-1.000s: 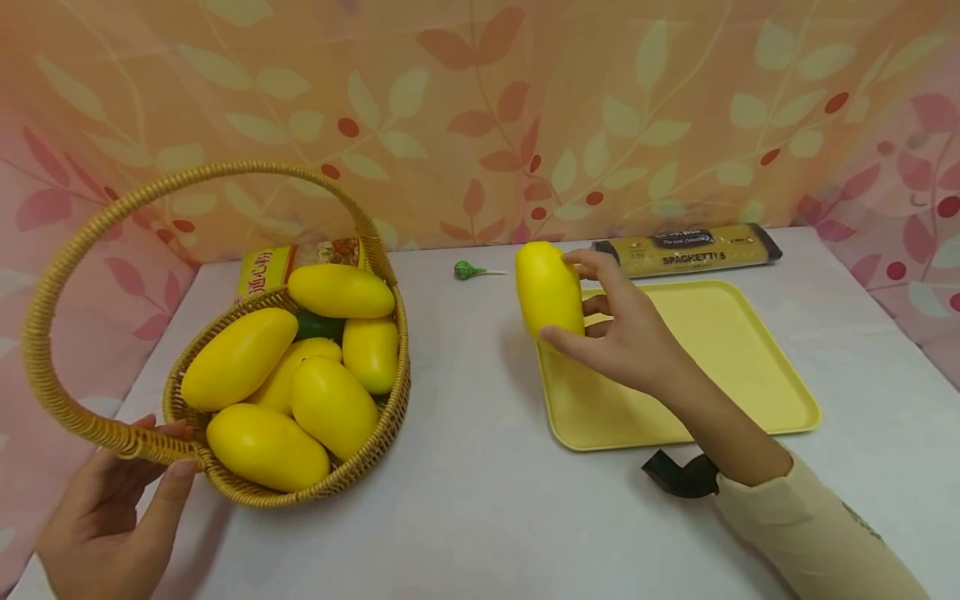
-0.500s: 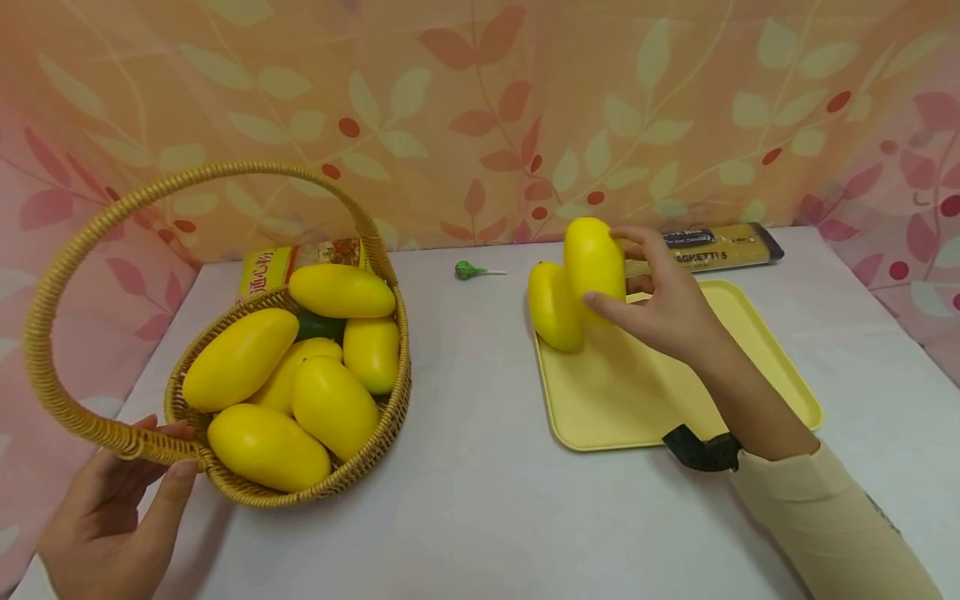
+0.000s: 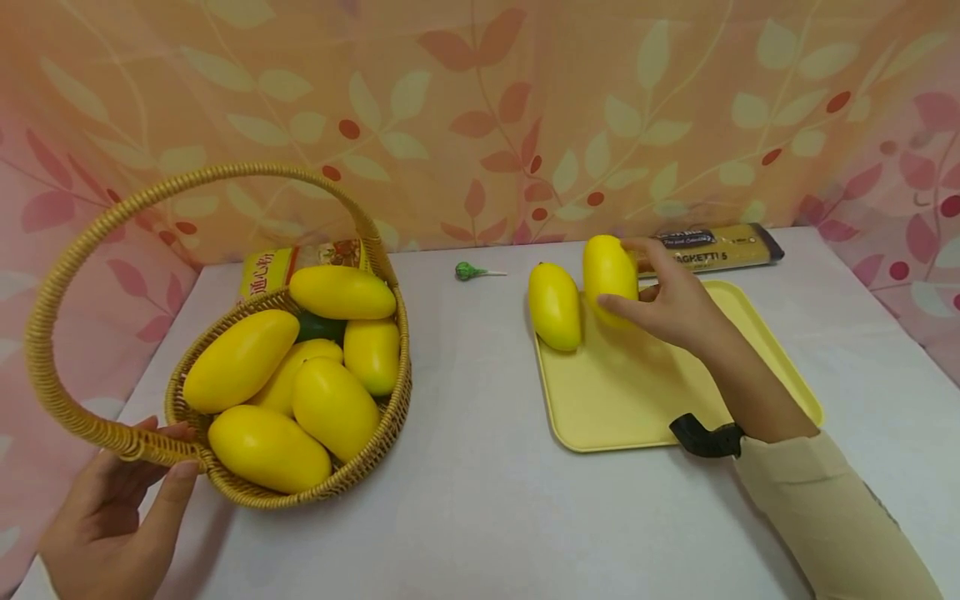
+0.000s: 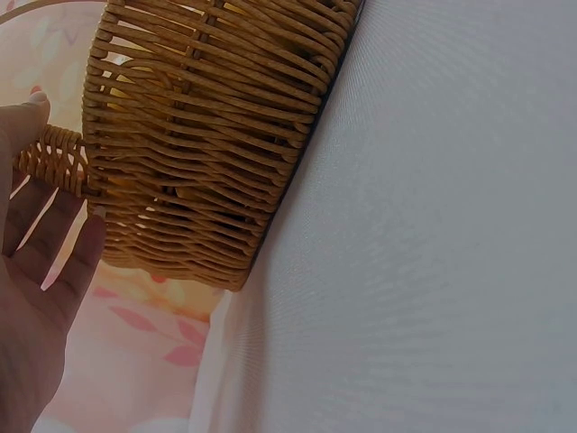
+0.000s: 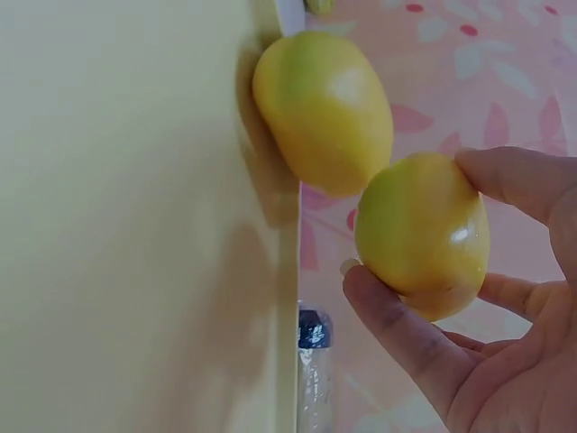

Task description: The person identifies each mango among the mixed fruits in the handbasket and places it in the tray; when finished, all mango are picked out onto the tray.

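My right hand (image 3: 669, 300) grips a yellow mango (image 3: 609, 271) between thumb and fingers, above the far left part of a yellow tray (image 3: 600, 425). In the right wrist view the held mango (image 5: 419, 234) is clear of the tray surface. Beside it, a second mango (image 3: 555, 307) lies on the tray near its left edge. At the left, my left hand (image 3: 112, 521) holds the foot of the handle (image 3: 161, 447) of a wicker basket (image 3: 397, 429), thumb on one side and fingers on the other. Several yellow mangoes (image 3: 270, 450) fill the basket, with a dark green thing (image 3: 321, 327) partly hidden among them.
Behind the tray lies a spaghetti packet (image 3: 720, 247), partly covered by the right hand. A green lollipop (image 3: 467, 270) lies at the back middle of the white table (image 3: 472, 500). Another food packet (image 3: 268, 271) stands behind the basket. Patterned cloth (image 3: 480, 117) encloses the back and sides.
My right hand has brought its mango rightward over the tray and then slightly lower. The other mango on the tray has come into view. My left hand and the basket stay in place.
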`<state>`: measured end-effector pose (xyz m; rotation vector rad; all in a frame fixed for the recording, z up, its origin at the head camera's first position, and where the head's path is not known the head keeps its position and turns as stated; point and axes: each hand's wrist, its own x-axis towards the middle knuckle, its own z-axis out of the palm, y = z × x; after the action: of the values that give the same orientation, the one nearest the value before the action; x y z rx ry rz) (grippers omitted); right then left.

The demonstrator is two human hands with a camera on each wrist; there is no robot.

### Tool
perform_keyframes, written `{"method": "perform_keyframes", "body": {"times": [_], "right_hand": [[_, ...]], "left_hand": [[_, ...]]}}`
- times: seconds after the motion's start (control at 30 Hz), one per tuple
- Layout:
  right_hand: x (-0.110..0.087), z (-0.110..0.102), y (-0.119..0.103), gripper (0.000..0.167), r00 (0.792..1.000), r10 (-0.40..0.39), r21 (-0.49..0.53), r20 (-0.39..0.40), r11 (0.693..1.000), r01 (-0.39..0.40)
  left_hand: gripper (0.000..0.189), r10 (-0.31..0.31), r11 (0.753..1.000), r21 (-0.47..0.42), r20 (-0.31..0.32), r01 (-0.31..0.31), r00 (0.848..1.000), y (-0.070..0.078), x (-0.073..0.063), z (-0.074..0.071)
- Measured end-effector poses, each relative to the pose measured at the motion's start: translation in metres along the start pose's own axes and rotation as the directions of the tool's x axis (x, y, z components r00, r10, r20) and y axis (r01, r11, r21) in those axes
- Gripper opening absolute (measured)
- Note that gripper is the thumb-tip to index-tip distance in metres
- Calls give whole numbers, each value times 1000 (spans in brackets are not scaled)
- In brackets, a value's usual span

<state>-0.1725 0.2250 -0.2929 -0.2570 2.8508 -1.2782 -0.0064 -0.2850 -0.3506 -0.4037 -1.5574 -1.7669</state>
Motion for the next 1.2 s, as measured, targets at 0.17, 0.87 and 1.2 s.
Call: {"method": "perform_keyframes", "body": {"times": [0.17,0.87,1.2], "right_hand": [[4,1,7,81,999,18,-5,33,1000,-17],[11,11,19,80,986,107,-82,131,992,-97],[12,13,19,91,981,147,-114,124,985,-133]], "left_hand": [[49,-7,1000,7,-4,7,1000,1,0,0],[49,-7,1000,2,23,7,1000,2,0,0],[49,-19,1000,8,14,19,1000,2,0,-1]]}}
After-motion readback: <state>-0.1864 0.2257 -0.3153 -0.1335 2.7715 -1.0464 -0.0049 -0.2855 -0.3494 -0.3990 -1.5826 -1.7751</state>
